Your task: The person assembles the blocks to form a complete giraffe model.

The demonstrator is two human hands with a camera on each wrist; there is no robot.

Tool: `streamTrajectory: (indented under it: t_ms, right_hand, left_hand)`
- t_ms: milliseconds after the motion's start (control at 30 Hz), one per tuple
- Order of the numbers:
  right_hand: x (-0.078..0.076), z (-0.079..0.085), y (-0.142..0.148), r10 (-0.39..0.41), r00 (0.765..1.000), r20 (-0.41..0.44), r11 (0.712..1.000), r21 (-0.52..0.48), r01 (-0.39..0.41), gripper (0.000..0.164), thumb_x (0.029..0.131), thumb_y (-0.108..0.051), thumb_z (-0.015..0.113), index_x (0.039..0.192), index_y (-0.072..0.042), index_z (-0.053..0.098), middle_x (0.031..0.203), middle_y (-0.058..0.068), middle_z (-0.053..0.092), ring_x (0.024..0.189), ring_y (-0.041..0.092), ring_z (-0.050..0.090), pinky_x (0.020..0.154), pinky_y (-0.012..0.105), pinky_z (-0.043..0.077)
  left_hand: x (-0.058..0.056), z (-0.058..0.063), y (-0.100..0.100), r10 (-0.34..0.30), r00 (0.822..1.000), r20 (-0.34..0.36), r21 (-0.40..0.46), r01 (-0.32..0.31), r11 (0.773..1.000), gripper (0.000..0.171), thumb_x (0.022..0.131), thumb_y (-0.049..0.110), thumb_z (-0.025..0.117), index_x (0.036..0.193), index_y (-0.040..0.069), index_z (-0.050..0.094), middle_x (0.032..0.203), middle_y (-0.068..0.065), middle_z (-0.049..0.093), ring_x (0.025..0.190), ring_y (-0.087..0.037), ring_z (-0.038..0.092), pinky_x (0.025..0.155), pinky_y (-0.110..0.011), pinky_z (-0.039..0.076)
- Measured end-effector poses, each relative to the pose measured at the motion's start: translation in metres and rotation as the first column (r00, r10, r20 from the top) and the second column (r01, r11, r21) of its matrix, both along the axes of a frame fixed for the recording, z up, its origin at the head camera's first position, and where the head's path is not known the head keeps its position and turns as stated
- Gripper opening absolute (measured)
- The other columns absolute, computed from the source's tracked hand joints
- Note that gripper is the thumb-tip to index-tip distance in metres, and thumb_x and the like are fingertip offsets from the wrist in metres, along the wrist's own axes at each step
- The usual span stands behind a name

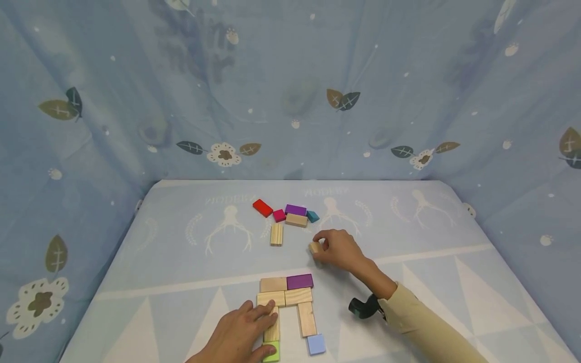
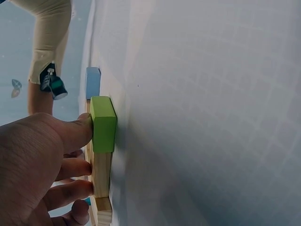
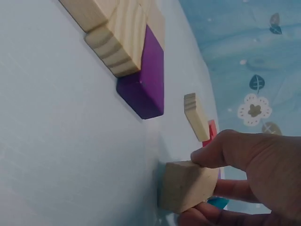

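My right hand (image 1: 342, 252) pinches a plain wooden block (image 1: 314, 247) between thumb and fingers, beyond and to the right of a flat block arrangement. In the right wrist view the block (image 3: 181, 188) is close to the cloth; contact cannot be told. My left hand (image 1: 238, 330) rests on the arrangement's left side, thumb on the light green block (image 1: 272, 351) and fingertips on wooden pieces. Two wooden blocks lie beside a purple block (image 1: 299, 281) and another wooden block (image 1: 273, 285). A right wooden leg (image 1: 306, 319) ends at a light blue block (image 1: 316, 345).
Farther back lie a red block (image 1: 263, 207), a crimson block (image 1: 279, 216), a purple block (image 1: 296, 209), a wooden block (image 1: 296, 220), a teal block (image 1: 312, 216) and a grooved wooden block (image 1: 276, 235). A dark device (image 1: 363, 307) is at the right wrist. Patterned blue fabric (image 1: 290, 101) surrounds the table.
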State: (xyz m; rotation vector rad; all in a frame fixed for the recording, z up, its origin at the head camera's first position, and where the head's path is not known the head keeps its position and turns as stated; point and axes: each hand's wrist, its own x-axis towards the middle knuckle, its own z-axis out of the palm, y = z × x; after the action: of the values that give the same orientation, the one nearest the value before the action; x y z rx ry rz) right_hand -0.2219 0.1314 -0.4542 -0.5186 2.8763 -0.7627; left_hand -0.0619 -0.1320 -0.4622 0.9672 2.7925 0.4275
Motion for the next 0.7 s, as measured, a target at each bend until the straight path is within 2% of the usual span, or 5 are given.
streamTrajectory:
  t_ms: [300, 500, 700]
  right_hand:
    - [0.007, -0.006, 0.007, -0.049, 0.992, 0.12, 0.997, -0.058, 0.056, 0.03, 0.073, -0.029, 0.088, 0.091, -0.009, 0.072, 0.061, -0.002, 0.053, 0.054, 0.013, 0.048, 0.049, 0.028, 0.037]
    - [0.009, -0.008, 0.011, -0.064, 0.99, 0.128, 0.996, -0.056, 0.071, 0.027, 0.075, -0.031, 0.086, 0.079, -0.01, 0.07, 0.057, -0.003, 0.053, 0.051, 0.011, 0.049, 0.047, 0.027, 0.038]
    - [0.01, -0.009, 0.012, -0.059, 0.992, 0.109, 0.997, -0.043, 0.064, 0.028, 0.076, -0.034, 0.085, 0.073, -0.012, 0.069, 0.059, -0.005, 0.055, 0.053, 0.011, 0.051, 0.049, 0.028, 0.041]
  left_hand:
    - [0.001, -0.002, 0.0, -0.007, 1.0, -0.029, 0.006, 0.008, 1.0, 0.056, 0.085, 0.055, 0.069, 0.124, 0.015, 0.069, 0.131, -0.004, 0.062, 0.085, -0.012, 0.052, 0.059, -0.023, 0.043]
    - [0.001, -0.002, 0.001, -0.008, 1.0, -0.014, 0.005, 0.008, 1.0, 0.056, 0.086, 0.055, 0.068, 0.124, 0.014, 0.069, 0.131, -0.004, 0.062, 0.084, -0.011, 0.051, 0.059, -0.022, 0.043]
    - [0.0, -0.001, 0.001, 0.012, 1.0, 0.024, -0.021, -0.012, 1.0, 0.058, 0.084, 0.056, 0.07, 0.125, 0.015, 0.069, 0.132, -0.002, 0.061, 0.082, -0.008, 0.048, 0.06, -0.022, 0.043]
